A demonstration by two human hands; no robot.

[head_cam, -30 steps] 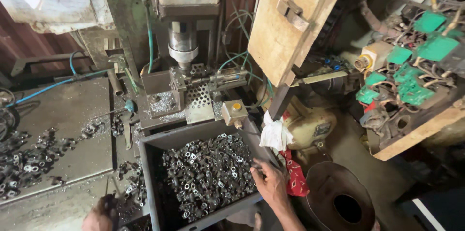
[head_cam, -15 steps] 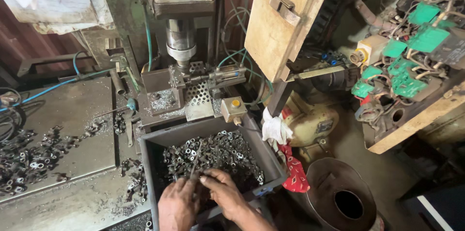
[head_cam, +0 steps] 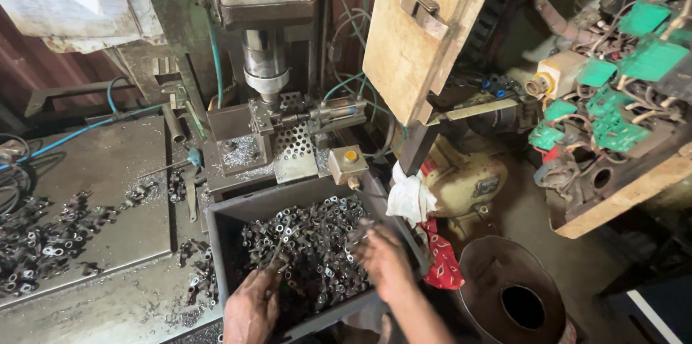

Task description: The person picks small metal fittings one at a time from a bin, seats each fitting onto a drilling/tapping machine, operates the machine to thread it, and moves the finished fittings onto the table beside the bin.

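Seen from above, both of the person's hands reach into a dark grey rectangular metal bin [head_cam: 223,223] at the near centre, filled with small dark metal ring-shaped parts [head_cam: 317,243]. The left hand [head_cam: 252,308] lies palm down on the near left of the heap, wrist at the bin's near edge; its fingers [head_cam: 270,275] are curled around a thin metal rod [head_cam: 280,250] that angles up and away over the parts. The right hand [head_cam: 386,261] comes in from the near right, forearm slanting toward the bottom edge, fingers spread loosely and blurred over the parts; whether they grip anything cannot be told.

Just beyond the bin stands a press machine with a shiny steel cylindrical ram [head_cam: 264,63] above a perforated metal plate [head_cam: 294,146], and a small beige box with a yellow button [head_cam: 347,162] beside it. More loose ring parts [head_cam: 43,243] lie scattered on the grey steel table [head_cam: 108,171] to the left. A white rag [head_cam: 411,196] and a red patterned cloth [head_cam: 441,261] hang at the bin's right. Far right, green rectangular caps [head_cam: 613,109] sit among tangled wires on a wooden shelf.
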